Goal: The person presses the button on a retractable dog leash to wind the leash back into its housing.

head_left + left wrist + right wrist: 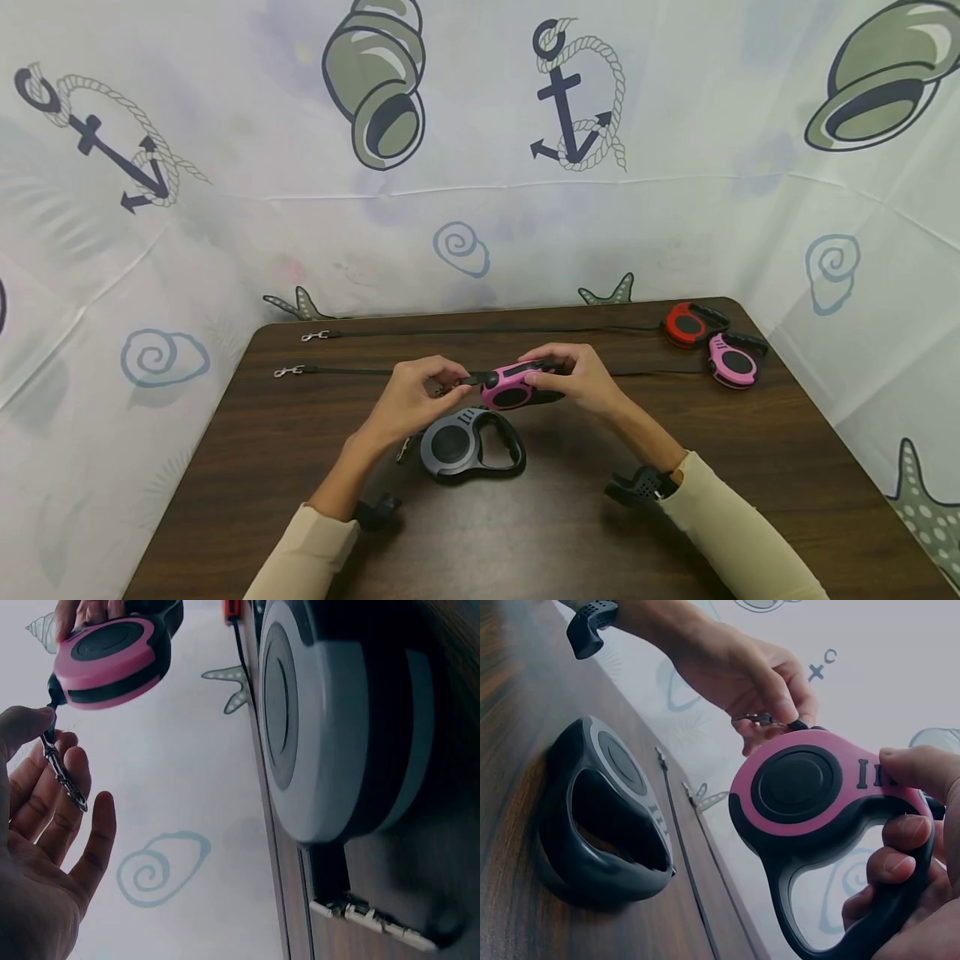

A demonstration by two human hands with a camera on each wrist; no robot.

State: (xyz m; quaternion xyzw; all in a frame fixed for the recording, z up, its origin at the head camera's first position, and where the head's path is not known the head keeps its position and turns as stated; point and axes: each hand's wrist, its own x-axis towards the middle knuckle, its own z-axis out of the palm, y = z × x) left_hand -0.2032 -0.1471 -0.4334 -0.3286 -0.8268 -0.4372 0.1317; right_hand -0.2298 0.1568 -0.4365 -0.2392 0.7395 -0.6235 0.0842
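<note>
My right hand (pixel 573 375) grips the black handle of a pink retractable dog leash (pixel 799 780), fingers curled through its loop and thumb near the ribbed button. With thumb and fingers, my left hand (pixel 420 400) pinches the short black strap (pixel 51 724) at the leash's outlet. A metal clip (pixel 64 776) hangs from that strap against the left fingers. Below both hands, a grey retractable leash (pixel 450 444) lies on the table, its own metal clip (pixel 375 922) beside it.
At the table's (pixel 555 533) back right lie a red leash (pixel 684 325) and another pink leash (pixel 731 364). Their black cords stretch left across the table, ending in a far metal clip (pixel 315 336) and a nearer metal clip (pixel 288 371). A patterned cloth (pixel 480 192) hangs behind.
</note>
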